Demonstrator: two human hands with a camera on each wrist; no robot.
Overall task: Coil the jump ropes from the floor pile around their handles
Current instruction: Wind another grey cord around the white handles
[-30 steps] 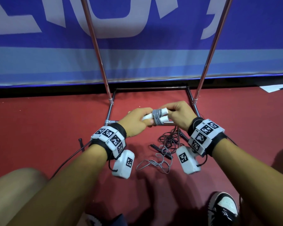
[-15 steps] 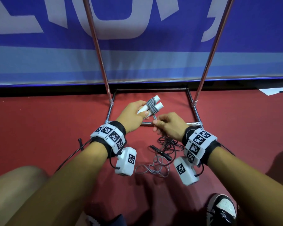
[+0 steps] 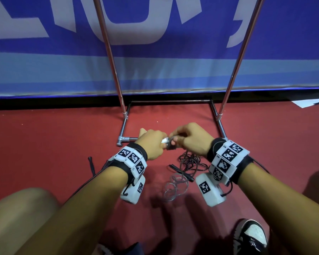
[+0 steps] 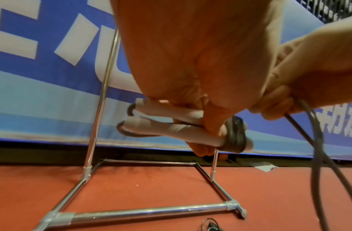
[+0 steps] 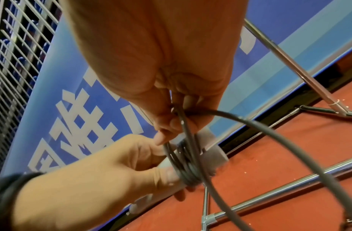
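Above the chrome rack base (image 3: 126, 138), two hands wind a grey jump rope onto its paired white handles.

Left of that base bar's middle, the left hand (image 3: 151, 144) curls around the two white handles (image 4: 171, 125), holding them side by side in the air just over the bar; several tight grey turns of rope (image 4: 235, 137) already band the handles near their free end. Right of them, the right hand (image 3: 193, 138) pinches the slack grey cord (image 5: 250, 123) between thumb and fingertips (image 5: 171, 123), close against the coil, and the cord loops down from it. Nearer the person than the bar, the floor pile (image 3: 189, 162) of dark and grey ropes lies on the red floor (image 3: 44, 144), with a black-and-white shoe (image 3: 250, 236) farther right.
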